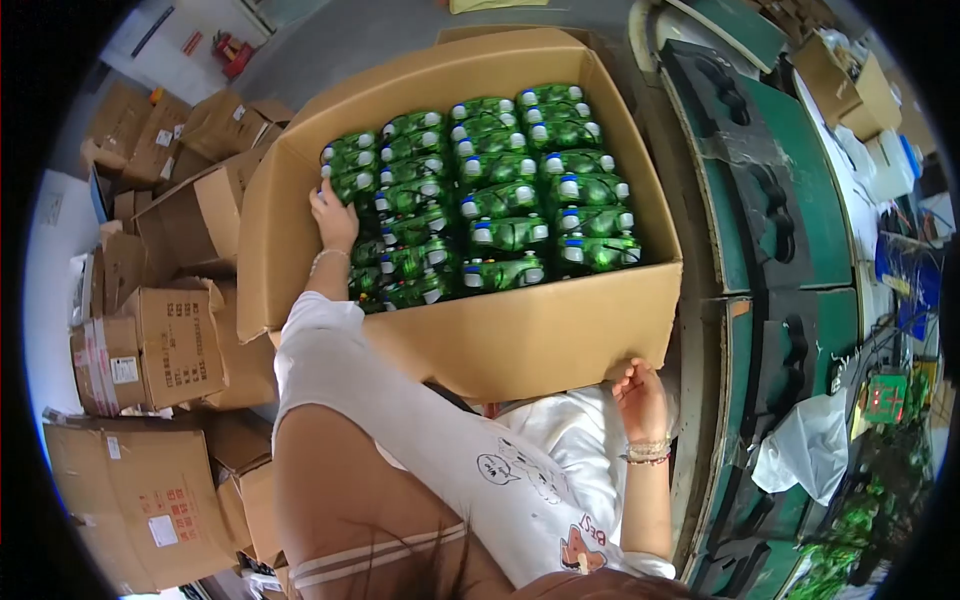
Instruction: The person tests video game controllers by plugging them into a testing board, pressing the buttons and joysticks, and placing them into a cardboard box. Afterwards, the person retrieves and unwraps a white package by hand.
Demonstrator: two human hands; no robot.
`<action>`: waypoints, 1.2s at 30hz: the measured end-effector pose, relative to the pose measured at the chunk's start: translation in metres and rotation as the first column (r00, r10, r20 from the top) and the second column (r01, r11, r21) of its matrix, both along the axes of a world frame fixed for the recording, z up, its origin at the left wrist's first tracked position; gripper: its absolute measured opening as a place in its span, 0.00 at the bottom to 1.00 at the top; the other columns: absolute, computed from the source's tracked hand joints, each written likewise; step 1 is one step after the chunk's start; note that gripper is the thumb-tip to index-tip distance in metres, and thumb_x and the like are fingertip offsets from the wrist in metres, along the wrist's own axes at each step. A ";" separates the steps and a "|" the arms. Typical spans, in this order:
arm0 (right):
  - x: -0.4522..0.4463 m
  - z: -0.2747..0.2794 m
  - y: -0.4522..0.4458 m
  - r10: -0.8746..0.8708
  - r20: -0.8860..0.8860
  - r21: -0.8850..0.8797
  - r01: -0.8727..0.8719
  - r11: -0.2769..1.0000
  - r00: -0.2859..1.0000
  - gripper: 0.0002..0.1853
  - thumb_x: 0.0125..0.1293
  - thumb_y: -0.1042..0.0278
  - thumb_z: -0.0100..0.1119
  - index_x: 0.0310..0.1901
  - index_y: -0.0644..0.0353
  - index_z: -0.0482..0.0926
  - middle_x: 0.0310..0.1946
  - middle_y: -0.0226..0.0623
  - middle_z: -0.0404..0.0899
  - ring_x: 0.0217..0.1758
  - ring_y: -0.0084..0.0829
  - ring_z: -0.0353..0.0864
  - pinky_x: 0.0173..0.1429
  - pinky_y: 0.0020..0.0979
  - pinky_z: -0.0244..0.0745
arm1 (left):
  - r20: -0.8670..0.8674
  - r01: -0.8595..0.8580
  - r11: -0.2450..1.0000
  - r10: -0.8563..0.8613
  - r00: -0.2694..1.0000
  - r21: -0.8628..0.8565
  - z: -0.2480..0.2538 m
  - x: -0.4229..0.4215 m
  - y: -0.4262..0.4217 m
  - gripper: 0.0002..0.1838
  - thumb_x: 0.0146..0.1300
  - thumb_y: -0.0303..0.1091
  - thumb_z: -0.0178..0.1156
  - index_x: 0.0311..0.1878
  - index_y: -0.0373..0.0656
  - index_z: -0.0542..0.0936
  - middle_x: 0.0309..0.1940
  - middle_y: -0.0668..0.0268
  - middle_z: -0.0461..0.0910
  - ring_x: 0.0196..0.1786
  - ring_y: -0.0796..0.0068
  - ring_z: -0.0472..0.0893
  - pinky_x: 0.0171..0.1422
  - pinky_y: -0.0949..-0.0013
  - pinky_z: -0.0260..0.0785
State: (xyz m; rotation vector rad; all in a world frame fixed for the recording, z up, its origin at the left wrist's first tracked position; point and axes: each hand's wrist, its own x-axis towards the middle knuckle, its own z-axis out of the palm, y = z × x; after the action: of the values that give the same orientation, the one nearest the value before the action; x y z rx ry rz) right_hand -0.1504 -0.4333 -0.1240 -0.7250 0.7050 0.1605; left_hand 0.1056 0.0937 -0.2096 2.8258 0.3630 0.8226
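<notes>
Hands: left hand (pixel 335 215) is inside the large open brown cardboard box (pixel 500 345), just in from its left edge; right hand (pixel 640 400) is outside, by the near right corner.

Left: fingers bent, up against the white-and-blue end of a translucent green plastic bottle (pixel 352 184) in the leftmost column. Can't tell if I've got a grip on it or am just touching it. Pale bracelet (pixel 330 255) on that wrist.

Right: fingers loosely curled, not clenched, nothing seen in the palm. Fingertips are at the lower part of the near wall; contact unclear. Beaded bracelets (pixel 647 451) on that wrist.

Box contents: more translucent green plastic bottles (pixel 505 200) with white and blue ends, lying in four columns from the far edge to the near edge. Far end of the left column sits higher than its near end, which is partly behind my forearm. Third and fourth columns run close to the right edge.

Around the box: brown cardboard cartons (pixel 180 345) piled off the left edge, red fire extinguisher (pixel 231 52) beyond the far left corner. Off the right edge, a row of green panels (pixel 825 230) with black cut-out plates, plus a crumpled white plastic bag (pixel 805 450) on the near part.
</notes>
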 end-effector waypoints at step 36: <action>-0.294 0.130 -0.389 -0.745 -0.305 -0.590 -0.732 -0.341 0.593 0.20 0.58 0.62 0.57 0.50 0.61 0.67 0.45 0.55 0.70 0.44 0.52 0.77 0.43 0.44 0.77 | -0.399 0.887 0.374 -0.795 0.456 0.270 0.259 -0.040 -0.418 0.21 0.58 0.23 0.53 0.57 0.39 0.70 0.61 0.53 0.64 0.63 0.53 0.64 0.64 0.56 0.58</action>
State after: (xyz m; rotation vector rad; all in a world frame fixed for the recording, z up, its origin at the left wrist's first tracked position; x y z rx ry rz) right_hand -0.4443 -0.8228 0.0058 -2.7343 1.9811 -0.3437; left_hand 0.0655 -0.3246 0.0492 2.8253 -1.3915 0.3601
